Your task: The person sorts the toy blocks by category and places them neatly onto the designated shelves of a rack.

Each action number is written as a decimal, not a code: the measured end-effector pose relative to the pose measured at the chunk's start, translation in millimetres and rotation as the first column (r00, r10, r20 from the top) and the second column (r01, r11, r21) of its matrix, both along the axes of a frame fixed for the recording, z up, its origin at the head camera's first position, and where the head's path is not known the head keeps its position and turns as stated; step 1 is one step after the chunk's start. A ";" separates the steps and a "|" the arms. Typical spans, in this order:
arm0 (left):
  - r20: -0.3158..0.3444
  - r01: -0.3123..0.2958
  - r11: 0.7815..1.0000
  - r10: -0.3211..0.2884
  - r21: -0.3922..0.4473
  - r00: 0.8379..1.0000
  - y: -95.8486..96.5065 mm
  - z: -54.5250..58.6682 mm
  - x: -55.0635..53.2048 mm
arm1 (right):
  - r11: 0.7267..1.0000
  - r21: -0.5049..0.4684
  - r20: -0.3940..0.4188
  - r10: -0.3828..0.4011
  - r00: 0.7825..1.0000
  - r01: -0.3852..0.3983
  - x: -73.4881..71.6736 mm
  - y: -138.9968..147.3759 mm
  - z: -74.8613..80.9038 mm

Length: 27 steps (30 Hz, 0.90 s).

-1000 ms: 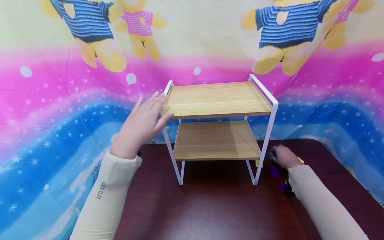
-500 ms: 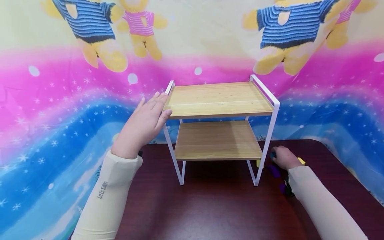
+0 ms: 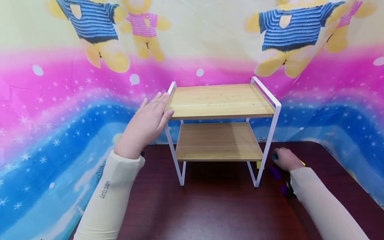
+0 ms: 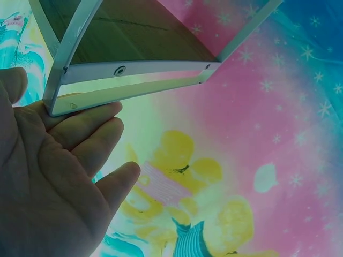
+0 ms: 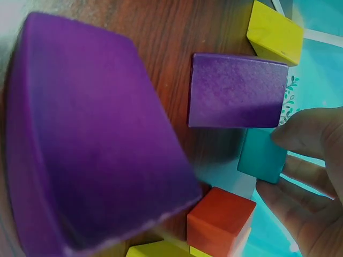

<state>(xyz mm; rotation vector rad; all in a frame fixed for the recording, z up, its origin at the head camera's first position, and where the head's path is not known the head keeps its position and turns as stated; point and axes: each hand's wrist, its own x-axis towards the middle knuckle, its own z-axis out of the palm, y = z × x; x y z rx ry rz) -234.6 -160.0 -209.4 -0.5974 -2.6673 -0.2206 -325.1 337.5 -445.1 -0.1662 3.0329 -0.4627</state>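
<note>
My left hand (image 3: 147, 125) rests with extended fingers at the upper left rail of a two-tier wooden shelf (image 3: 222, 100) with a white metal frame. In the left wrist view, the fingers (image 4: 86, 126) lie along the outside of the white rail (image 4: 139, 92). To the right of the shelf, low at the table, my right hand (image 3: 288, 160) pinches a small teal block (image 5: 262, 156) between thumb and fingers. Right by it is a purple block (image 5: 238, 91), and an orange-red block (image 5: 220, 219) lies near the fingertips.
A larger purple block (image 5: 102, 128) fills the near side of the right wrist view. A yellow block (image 5: 276, 32) stands by the shelf's right leg, with more yellow (image 5: 158, 250) at the bottom edge. The dark red table (image 3: 210, 210) meets a patterned cloth backdrop (image 3: 207, 40) behind.
In the head view the whole scene has shifted slightly right and down. Both hands keep nearly the same places against the shelf, the right one holding the teal block throughout.
</note>
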 end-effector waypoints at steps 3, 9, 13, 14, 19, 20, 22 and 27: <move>-0.001 0.003 1.000 -0.003 0.006 1.000 0.9 -0.4 -0.2 | 1.000 -0.013 0.006 -0.008 1.000 0.008 1.1 1.3 2.2; -0.011 0.008 1.000 -0.008 0.015 1.000 2.0 -0.7 -0.2 | 0.999 -0.030 -0.026 -0.020 0.999 0.019 2.2 3.2 5.3; -0.013 0.009 1.000 -0.009 0.016 1.000 2.6 -1.8 -1.3 | 0.998 -0.038 -0.043 -0.045 0.998 0.043 4.1 4.5 4.5; -0.012 0.009 1.000 -0.009 0.016 1.000 2.8 -2.0 -1.4 | 0.998 -0.039 -0.050 -0.048 0.998 0.046 4.6 4.9 4.0; -0.007 0.004 1.000 -0.004 0.009 1.000 3.0 -2.8 -1.8 | 0.998 -0.044 -0.084 -0.048 0.995 0.045 7.0 6.6 2.5; -0.007 0.004 1.000 -0.004 0.006 1.000 2.8 -2.7 -1.8 | 0.998 -0.045 -0.095 -0.047 0.994 0.043 7.5 6.7 2.6; -0.008 0.005 1.000 -0.005 0.005 1.000 2.3 -2.6 -1.6 | 0.998 -0.050 -0.108 -0.048 0.993 0.042 7.9 6.9 2.9; -0.008 0.003 1.000 -0.003 0.005 1.000 1.0 -1.5 -0.3 | 0.998 -0.059 -0.149 -0.043 0.988 0.034 8.9 7.0 4.2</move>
